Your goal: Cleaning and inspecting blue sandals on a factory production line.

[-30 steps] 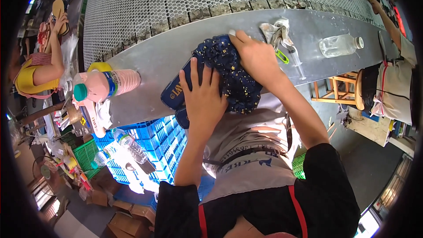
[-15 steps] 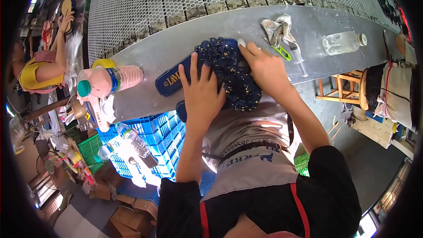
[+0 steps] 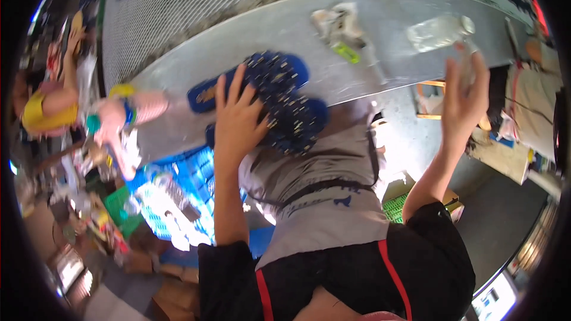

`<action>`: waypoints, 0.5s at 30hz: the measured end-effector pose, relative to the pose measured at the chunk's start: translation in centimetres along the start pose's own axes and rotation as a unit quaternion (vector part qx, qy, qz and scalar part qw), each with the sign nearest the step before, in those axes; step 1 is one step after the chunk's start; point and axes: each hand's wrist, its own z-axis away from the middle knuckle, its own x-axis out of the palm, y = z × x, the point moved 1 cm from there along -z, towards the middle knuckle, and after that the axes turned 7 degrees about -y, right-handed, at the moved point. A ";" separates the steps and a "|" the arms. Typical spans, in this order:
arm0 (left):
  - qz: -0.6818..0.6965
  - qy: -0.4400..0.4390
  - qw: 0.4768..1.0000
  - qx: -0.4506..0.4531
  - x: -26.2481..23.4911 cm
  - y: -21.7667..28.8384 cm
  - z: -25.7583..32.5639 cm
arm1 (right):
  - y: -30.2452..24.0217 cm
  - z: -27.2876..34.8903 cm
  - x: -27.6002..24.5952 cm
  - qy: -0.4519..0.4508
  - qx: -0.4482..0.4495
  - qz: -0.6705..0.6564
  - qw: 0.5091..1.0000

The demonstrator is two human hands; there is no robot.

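Two navy slippers (image 3: 273, 74) with ruffled, gold-flecked uppers lie side by side at the table's near edge, close to my apron. My left hand (image 3: 241, 119) rests over them with its fingers spread, touching the insole and the upper. Off to the right, my right hand (image 3: 464, 92) is raised past the table edge, fingers apart and blurred by motion. Nothing plainly shows in it. Closest to it is a clear bottle (image 3: 437, 32) lying on its side. A stained cloth (image 3: 339, 21), a bright green tool (image 3: 346, 52) and a blurred syringe (image 3: 376, 65) lie between the bottle and the slippers.
Behind the metal table (image 3: 238, 41) runs a mesh conveyor (image 3: 196, 6). A pink bottle (image 3: 146, 106) lies at the table's left. Below are blue crates (image 3: 199, 169); a wooden stool (image 3: 429, 98) stands at right. A co-worker in a yellow top (image 3: 50, 113) is at far left.
My right hand has let go of the slipper uppers and swung right toward the clear bottle. My left hand stays on the slippers. The whole view has shifted and the slippers appear turned slightly.
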 end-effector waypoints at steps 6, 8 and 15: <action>0.014 0.070 0.997 -0.004 1.2 -0.8 0.2 | 3.4 -7.0 -0.5 0.068 -0.134 0.267 0.952; 0.003 0.071 0.997 -0.015 0.7 -0.5 0.4 | 3.8 -7.0 -0.1 0.049 -0.129 0.235 0.962; -0.012 0.053 0.998 -0.018 1.9 -1.0 0.7 | 7.1 -4.9 2.9 0.042 -0.067 0.203 0.976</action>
